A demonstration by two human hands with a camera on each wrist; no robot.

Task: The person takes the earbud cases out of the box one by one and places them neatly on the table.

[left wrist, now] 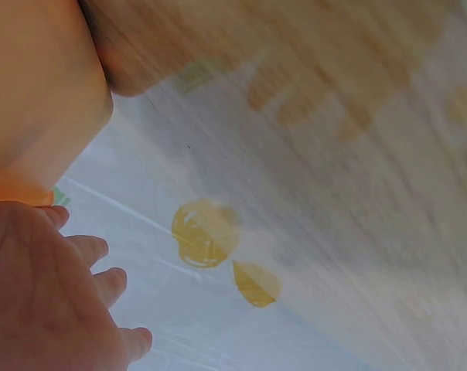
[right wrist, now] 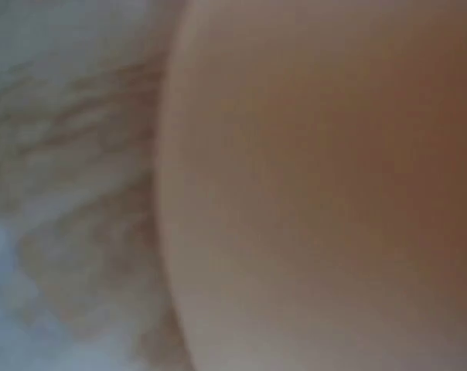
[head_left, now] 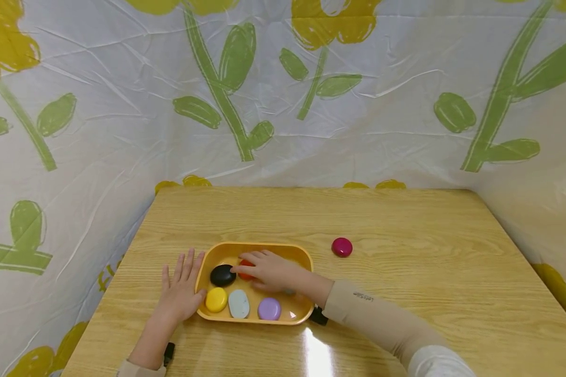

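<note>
In the head view an orange-yellow tray (head_left: 254,320) holds several smooth, pebble-like pieces. My left hand (head_left: 181,293) lies with fingers spread at the tray's left side, its thumb against the wall. The left wrist view shows that palm (left wrist: 40,294) beside the tray wall (left wrist: 40,93). My right hand (head_left: 273,269) reaches into the tray from the right, palm down, fingers extended over a red piece (head_left: 246,270) that is partly hidden under them. One fingertip reaches the edge of a black piece (head_left: 222,276). The right wrist view is filled by a blurred tan surface.
Along the tray's near side lie a yellow piece (head_left: 216,300), a pale grey-blue piece (head_left: 239,304) and a purple piece (head_left: 269,309). Another greyish piece (head_left: 290,291) peeks out below the right wrist. A magenta piece (head_left: 341,247) sits on the wooden table (head_left: 405,225), right of the tray.
</note>
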